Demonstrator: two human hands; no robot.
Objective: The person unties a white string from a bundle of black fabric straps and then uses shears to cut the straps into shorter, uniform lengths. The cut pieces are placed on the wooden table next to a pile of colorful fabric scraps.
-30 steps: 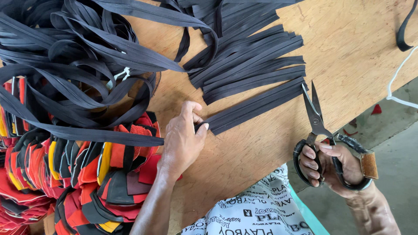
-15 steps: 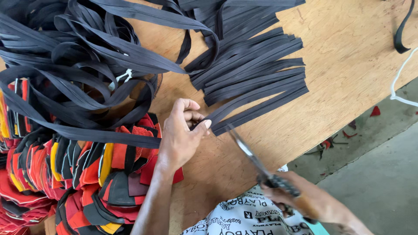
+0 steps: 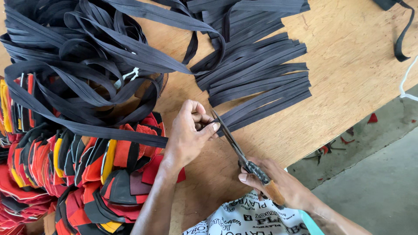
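Two hands, scissors (image 3: pixel 235 141) pointing up-left

We see our left hand (image 3: pixel 189 132) in the middle of the wooden table (image 3: pixel 348 56). It pinches a strap end (image 3: pixel 208 126). Our right hand (image 3: pixel 278 185) is lower and to the right, near the table edge. It holds the scissors (image 3: pixel 237 146), and the blades point up and left to touch the strap by our left fingers. A row of cut straps (image 3: pixel 261 82) lies on the table just behind the hands. A big tangle of straps (image 3: pixel 82 69) lies at the far left. A pile of cloth pieces (image 3: pixel 78 174) sits below that tangle, left of our left arm. The floor (image 3: pixel 379 182) is on the right, past the table edge.
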